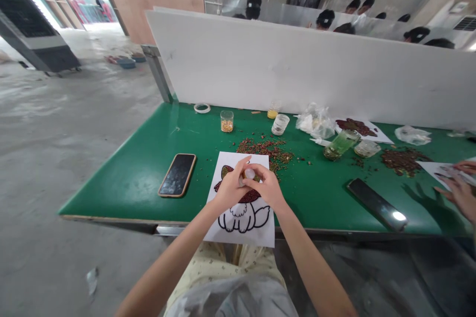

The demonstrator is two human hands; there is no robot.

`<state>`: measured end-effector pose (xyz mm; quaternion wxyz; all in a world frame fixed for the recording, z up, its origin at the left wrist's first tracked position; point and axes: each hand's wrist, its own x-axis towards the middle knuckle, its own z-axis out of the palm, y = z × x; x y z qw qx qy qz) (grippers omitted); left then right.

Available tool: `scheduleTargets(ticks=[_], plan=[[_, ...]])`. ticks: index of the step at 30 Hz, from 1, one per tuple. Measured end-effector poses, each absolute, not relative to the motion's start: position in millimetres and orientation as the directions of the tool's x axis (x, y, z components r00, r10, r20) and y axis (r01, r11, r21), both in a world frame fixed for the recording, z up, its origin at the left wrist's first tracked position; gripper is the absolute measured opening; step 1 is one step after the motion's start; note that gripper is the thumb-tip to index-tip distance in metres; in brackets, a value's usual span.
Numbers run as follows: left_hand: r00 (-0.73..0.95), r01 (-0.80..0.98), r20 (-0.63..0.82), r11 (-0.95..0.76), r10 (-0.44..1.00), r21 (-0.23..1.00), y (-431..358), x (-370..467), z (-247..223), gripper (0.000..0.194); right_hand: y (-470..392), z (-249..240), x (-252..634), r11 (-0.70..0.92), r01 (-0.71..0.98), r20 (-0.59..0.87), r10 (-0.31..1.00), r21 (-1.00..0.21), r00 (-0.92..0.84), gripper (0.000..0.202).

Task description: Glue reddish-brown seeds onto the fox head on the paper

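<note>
My left hand and my right hand meet over a white sheet at the table's front edge. Between them they hold a small clear container with a whitish round top; its lower part is hidden by my fingers. The sheet bears a black-outlined animal drawing, its head partly covered with dark red and green beans, its body and tail bare. Just behind the sheet lies a loose pile of red and green beans.
A phone lies left of the sheet, a dark phone to the right. Behind stand a cup of yellow kernels, a clear cup and a green bottle. Another person's hands work at far right.
</note>
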<state>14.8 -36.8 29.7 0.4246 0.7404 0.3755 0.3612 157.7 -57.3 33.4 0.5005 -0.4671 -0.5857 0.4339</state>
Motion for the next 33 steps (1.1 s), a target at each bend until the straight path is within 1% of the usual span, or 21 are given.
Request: scheduleTargets(ticks=[3, 5, 7, 9, 15, 22, 33], plan=[[0.464, 0.104, 0.162, -0.235, 0.871, 0.966, -35.2, 11.9, 28.8, 0.078, -60.5, 30.0, 160.7, 0.187, 0.072, 0.174, 0.973, -0.980, -0.151, 0.047], [0.454, 0.003, 0.112, -0.127, 0.884, 0.992, -34.5, 11.5, 27.5, 0.083, -63.0, 26.6, 161.4, 0.142, 0.004, 0.137, 0.959, -0.990, -0.249, 0.060], [0.448, -0.062, 0.067, -0.044, 0.891, 0.997, -34.2, 12.2, 25.1, 0.089, -64.7, 22.7, 160.6, 0.090, -0.064, 0.105, 0.945, -0.994, -0.310, 0.061], [0.444, -0.094, 0.047, -0.006, 0.895, 0.996, -34.3, 13.5, 22.3, 0.089, -64.7, 19.0, 159.0, 0.065, -0.099, 0.092, 0.948, -0.993, -0.303, 0.056], [0.418, -0.099, 0.079, -0.041, 0.905, 0.994, -33.8, 14.7, 17.8, 0.079, -60.3, 15.8, 155.3, 0.090, -0.076, 0.103, 0.977, -0.993, -0.188, 0.054], [0.422, -0.097, 0.099, -0.064, 0.901, 0.993, -29.3, 15.4, 13.3, 0.068, -58.6, 13.9, 153.8, 0.100, 0.015, 0.098, 0.991, -0.995, -0.093, 0.044], [0.403, -0.052, 0.136, -0.126, 0.905, 0.991, -27.8, 12.6, 0.5, 0.055, -56.3, 4.2, 152.3, 0.062, 0.074, 0.057, 0.996, -0.995, -0.072, 0.044]])
